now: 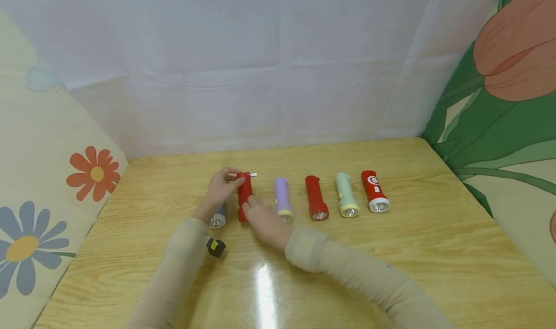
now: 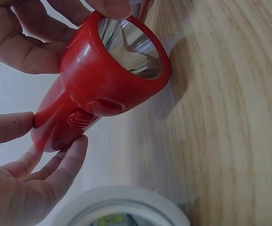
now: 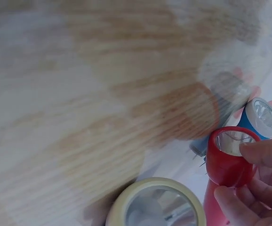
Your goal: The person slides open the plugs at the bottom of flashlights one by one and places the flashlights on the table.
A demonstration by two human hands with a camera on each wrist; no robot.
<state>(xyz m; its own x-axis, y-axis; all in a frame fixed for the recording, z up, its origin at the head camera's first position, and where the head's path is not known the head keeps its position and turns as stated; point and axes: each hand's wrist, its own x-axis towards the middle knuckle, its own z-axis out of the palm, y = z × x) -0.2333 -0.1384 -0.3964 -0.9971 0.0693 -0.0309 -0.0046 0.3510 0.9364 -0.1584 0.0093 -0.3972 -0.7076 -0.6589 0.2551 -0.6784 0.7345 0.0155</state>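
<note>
A red flashlight [image 1: 244,188] lies between my two hands, its clear reflector facing the near side of the table. With thumb and fingers, my left hand [image 1: 222,189] grips its tail end, where a small white piece [image 1: 254,174] sticks out sideways. My right hand [image 1: 266,220] pinches the flared head, the thumb over the lens rim in the right wrist view. A ribbed red switch [image 2: 80,119] shows on the body in the left wrist view. Partly behind my left hand lies a blue flashlight [image 1: 219,217] with a white rim.
Rightward stand a purple flashlight [image 1: 282,194], a second red one [image 1: 314,194], a mint green one [image 1: 345,189] and a red-and-white one [image 1: 374,189], lying in a row. A black object with a yellow mark [image 1: 215,247] is by my left wrist. A white cloth [image 1: 278,78] hangs behind.
</note>
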